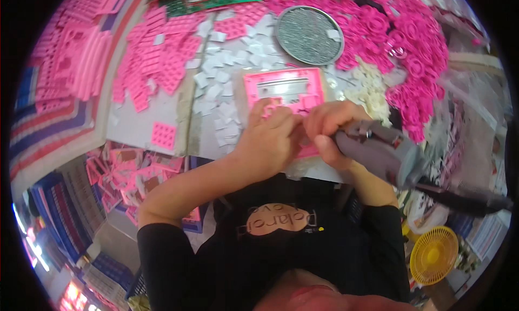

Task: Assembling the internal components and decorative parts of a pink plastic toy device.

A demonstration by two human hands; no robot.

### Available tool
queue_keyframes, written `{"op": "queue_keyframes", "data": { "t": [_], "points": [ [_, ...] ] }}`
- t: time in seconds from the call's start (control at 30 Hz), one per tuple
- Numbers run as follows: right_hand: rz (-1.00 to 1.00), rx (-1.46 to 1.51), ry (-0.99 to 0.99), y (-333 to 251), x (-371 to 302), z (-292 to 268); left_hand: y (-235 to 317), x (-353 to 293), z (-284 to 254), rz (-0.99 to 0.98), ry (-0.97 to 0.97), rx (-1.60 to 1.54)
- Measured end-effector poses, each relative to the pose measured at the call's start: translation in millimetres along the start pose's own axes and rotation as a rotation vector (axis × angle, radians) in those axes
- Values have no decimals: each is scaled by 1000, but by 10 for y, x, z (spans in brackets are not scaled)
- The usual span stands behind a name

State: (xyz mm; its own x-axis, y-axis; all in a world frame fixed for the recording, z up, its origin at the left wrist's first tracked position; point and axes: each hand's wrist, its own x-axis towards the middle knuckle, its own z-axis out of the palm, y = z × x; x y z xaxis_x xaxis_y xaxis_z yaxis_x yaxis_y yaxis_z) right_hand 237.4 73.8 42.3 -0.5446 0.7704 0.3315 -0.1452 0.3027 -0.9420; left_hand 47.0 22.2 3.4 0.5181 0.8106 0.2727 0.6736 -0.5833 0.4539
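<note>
A pink plastic casing (252,84) lies on the worktable in front of me, with a silvery rectangular window and small pink parts inside it. My left hand (270,135) rests over its lower left part, fingers bent and bunched; what they pinch is hidden. My right hand (334,126) is at the casing's lower right, its fingertips close to the left ones. A grey electric screwdriver (381,153) is held in this right hand, tilted, its dark cord end pointing right. The tool's tip is hidden behind the fingers.
Beyond the casing stands a round tray of screws (308,35). Pink ring-shaped parts (416,67) and small cream parts (372,89) are heaped right. White square pieces (219,84) and pink button pads (162,46) spread left. A box of pink frames (135,176) sits lower left; a yellow basket (434,255) lower right.
</note>
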Motion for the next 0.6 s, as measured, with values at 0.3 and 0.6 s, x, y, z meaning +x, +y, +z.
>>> {"op": "queue_keyframes", "data": {
  "t": [0.3, 0.6],
  "points": [
    [-26, 312, 123, 68, 118, -138, -728, -77, -453, -126, 222, -182],
    [-304, -426, 663, -518, 424, -272, -1350, -630, -1044, -758, 628, -414]
  ]
}}
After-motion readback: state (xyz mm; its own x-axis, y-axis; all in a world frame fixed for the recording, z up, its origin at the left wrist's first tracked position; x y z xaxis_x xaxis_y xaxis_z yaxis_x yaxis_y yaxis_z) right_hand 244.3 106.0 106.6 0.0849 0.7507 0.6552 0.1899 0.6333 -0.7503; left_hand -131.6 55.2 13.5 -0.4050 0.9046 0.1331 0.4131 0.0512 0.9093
